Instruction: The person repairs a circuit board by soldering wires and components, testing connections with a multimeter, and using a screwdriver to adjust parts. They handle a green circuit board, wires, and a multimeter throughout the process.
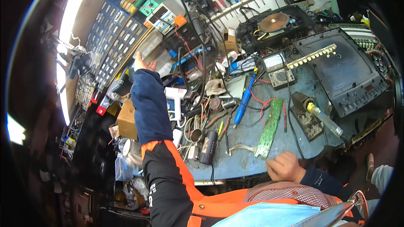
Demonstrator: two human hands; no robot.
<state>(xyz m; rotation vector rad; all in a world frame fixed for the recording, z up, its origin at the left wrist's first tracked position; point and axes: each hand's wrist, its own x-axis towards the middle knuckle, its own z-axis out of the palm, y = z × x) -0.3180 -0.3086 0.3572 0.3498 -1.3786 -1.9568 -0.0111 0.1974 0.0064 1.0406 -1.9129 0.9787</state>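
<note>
My left arm stretches far up the bench, and my left hand [144,63] has its fingers apart beside a clear plastic container [150,45]. Whether the fingertips touch it I cannot tell. At the near edge, my right hand [285,167] rests with its fingers curled in and nothing showing in them. Just beyond it lies a narrow green circuit board [269,128], with a pale braided strip [243,147] by its lower end. A blue soldering iron [244,105] lies to the board's left. To its right are a yellow-handled tool with a clear tube [325,120] and a dirty metal tray [309,126].
A multimeter [279,72] with red and black leads stands mid-bench. A black appliance panel [343,71] and an open housing with a speaker [273,22] fill the right and back. Cables, a white hot-glue gun [176,101], a cardboard box [127,120] and drawer racks [111,38] crowd the left.
</note>
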